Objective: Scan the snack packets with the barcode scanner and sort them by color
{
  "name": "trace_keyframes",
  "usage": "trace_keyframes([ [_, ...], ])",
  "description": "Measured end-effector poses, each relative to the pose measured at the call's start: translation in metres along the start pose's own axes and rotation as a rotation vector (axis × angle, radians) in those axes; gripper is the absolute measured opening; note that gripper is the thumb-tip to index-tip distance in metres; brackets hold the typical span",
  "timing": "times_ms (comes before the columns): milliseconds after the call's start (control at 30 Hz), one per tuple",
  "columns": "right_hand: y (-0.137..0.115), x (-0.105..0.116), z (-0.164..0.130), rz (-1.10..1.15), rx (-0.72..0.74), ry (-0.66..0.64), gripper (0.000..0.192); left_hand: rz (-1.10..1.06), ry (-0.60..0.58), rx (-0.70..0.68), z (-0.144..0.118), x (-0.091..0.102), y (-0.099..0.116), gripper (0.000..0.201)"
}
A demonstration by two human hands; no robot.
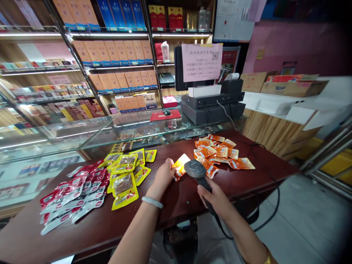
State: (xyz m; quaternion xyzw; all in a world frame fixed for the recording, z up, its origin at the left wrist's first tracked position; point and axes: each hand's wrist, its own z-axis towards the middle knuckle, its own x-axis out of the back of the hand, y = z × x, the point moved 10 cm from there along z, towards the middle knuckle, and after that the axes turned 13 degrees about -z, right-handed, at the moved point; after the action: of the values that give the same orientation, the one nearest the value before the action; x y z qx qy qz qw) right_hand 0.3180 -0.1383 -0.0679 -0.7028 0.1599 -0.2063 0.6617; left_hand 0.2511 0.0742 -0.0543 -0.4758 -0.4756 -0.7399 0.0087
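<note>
Lying on the dark wooden counter, 1 orange snack packet sits directly under the head of the barcode scanner, and that overlap is the relation that matters. The packet's long axis runs from lower left to upper right, with its pale glossy face tilted up toward the scanner. The left hand is the nearer one: its fingers close on the packet's left edge and pin it flat. The right hand wraps firmly around the scanner's black handle, with a dark cable trailing off toward the floor.

The packet is thin, flat foil with a crinkled, shiny skin. Just beyond the scanner, to the right, lies a loose heap of orange packets of the same kind. To the left sit yellow packets with clear windows, and further left red and white packets. Behind them stands a glass display case, with a black cash register on it.
</note>
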Motion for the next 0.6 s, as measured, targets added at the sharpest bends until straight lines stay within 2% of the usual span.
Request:
trace_keyframes([
  [167,0.001,0.011,0.004,0.015,0.008,0.028,0.044,-0.132,0.004,0.029,0.007,-0.009,0.004,0.019],
  [300,0.01,0.023,0.007,0.033,0.006,0.063,0.042,-0.22,0.038,0.021,0.024,-0.026,0.022,0.022],
  [433,0.017,0.049,0.009,0.032,-0.008,0.181,0.044,-0.356,0.039,0.013,0.053,-0.059,0.062,0.021],
  [533,0.016,0.069,0.007,0.036,-0.017,0.256,0.045,-0.567,-0.102,0.043,0.075,-0.097,0.093,0.017],
  [600,0.014,0.081,0.004,0.04,-0.017,0.299,0.044,-0.681,-0.195,0.035,0.084,-0.115,0.109,0.021],
])
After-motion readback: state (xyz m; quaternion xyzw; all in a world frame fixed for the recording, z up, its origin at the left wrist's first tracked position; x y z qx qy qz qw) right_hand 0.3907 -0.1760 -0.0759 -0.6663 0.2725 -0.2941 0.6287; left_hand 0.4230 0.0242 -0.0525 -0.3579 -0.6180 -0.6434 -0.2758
